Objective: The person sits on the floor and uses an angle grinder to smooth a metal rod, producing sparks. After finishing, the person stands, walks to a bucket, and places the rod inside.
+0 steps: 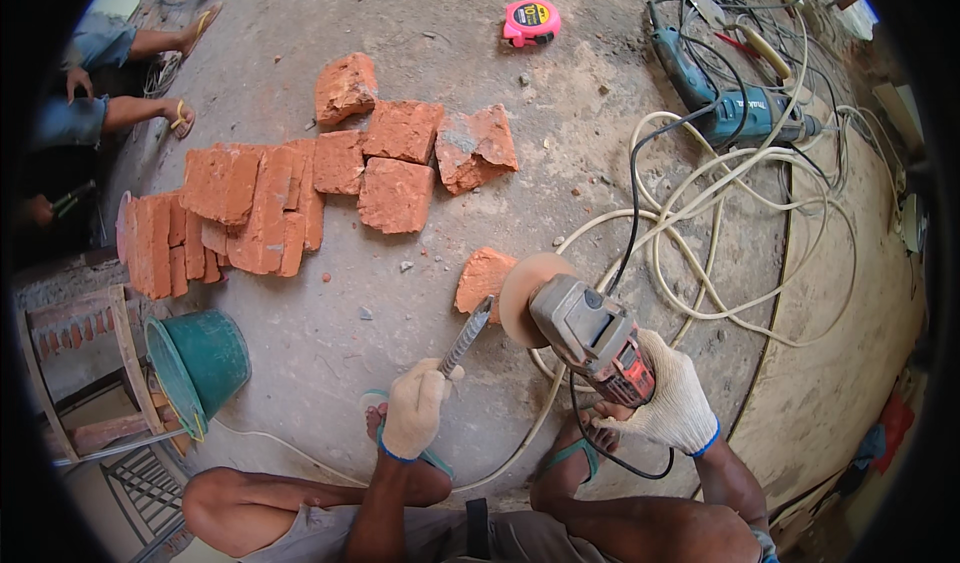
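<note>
My left hand (415, 410), in a white knitted glove, is closed around a short ribbed steel rod (466, 339). The rod slants up to the right, and its tapered tip lies close to the grinder's disc; whether they touch I cannot tell. In my gloved right hand (668, 395) is an angle grinder (590, 333), gripped by its red and black body. Its round tan disc (525, 298) looks blurred at the face. Behind the rod tip and disc, a broken piece of red brick (484, 273) rests on the concrete floor, partly hidden by both.
Red bricks (262, 213) and brick pieces (397, 195) lie at left and centre. A pink tape measure (532, 23), a teal power drill (745, 113) and looped cream cable (700, 308) lie beyond. A green bucket (215, 363) tips near a wooden ladder (130, 358). Another person's legs (140, 113) show far left.
</note>
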